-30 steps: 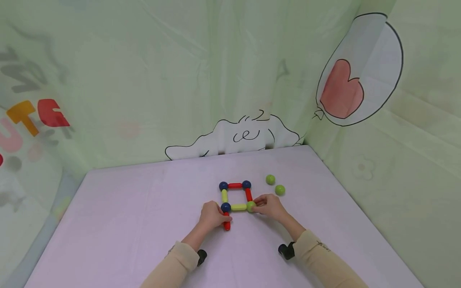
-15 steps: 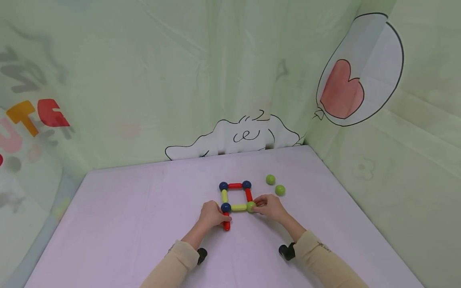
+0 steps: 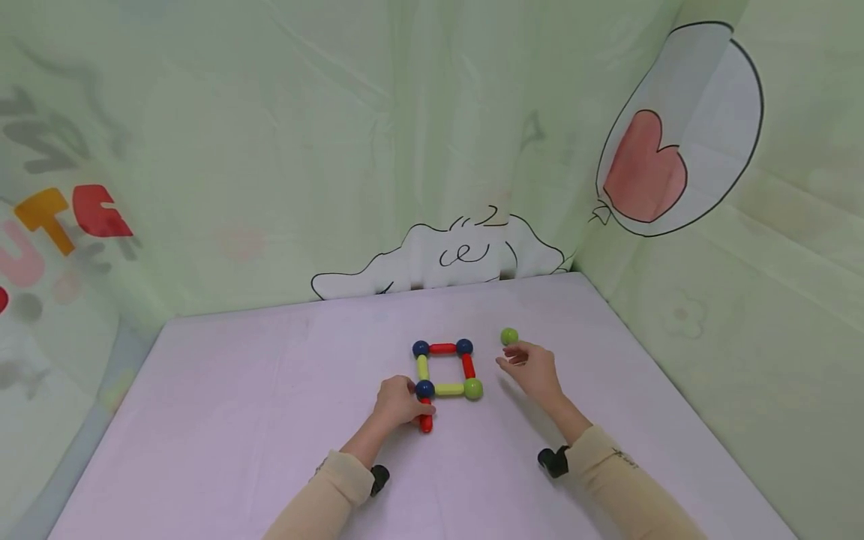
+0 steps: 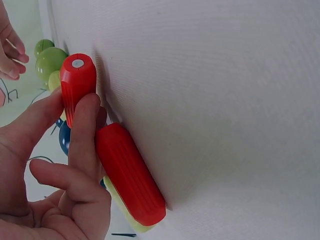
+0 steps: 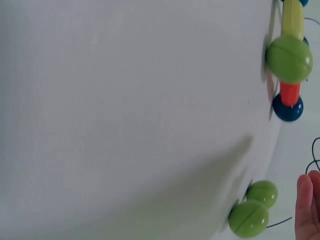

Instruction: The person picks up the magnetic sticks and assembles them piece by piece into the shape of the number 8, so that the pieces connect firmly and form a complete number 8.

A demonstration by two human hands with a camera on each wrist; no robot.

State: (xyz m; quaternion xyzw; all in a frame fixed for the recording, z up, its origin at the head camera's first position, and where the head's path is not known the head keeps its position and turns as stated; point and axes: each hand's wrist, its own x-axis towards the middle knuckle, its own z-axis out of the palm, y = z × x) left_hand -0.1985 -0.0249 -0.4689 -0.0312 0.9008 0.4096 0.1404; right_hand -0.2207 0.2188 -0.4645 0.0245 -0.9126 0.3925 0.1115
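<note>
On the table a magnetic-toy square has blue balls [image 3: 421, 348] at three corners and a green ball [image 3: 473, 388] at the fourth, joined by red rods [image 3: 442, 349] and yellow rods [image 3: 448, 390]. My left hand [image 3: 397, 401] pinches a red rod [image 4: 79, 80] that extends from the near-left blue ball [image 3: 424, 389]. Beside that hand's fingers in the left wrist view lie another red rod [image 4: 132, 175] and part of a yellow one. My right hand [image 3: 535, 369] holds nothing, close to a loose green ball [image 3: 509, 336]. A second loose green ball [image 5: 248, 218] shows in the right wrist view.
A pale cloth covers the table [image 3: 270, 390]. Printed curtains [image 3: 270, 150] stand along its back and right side. A black wrist camera [image 3: 553, 461] sits on the right forearm, another [image 3: 379, 480] on the left.
My right hand has let go of the corner green ball and moved right and away from me, to the loose green balls, covering one in the head view. The left hand stays put.
</note>
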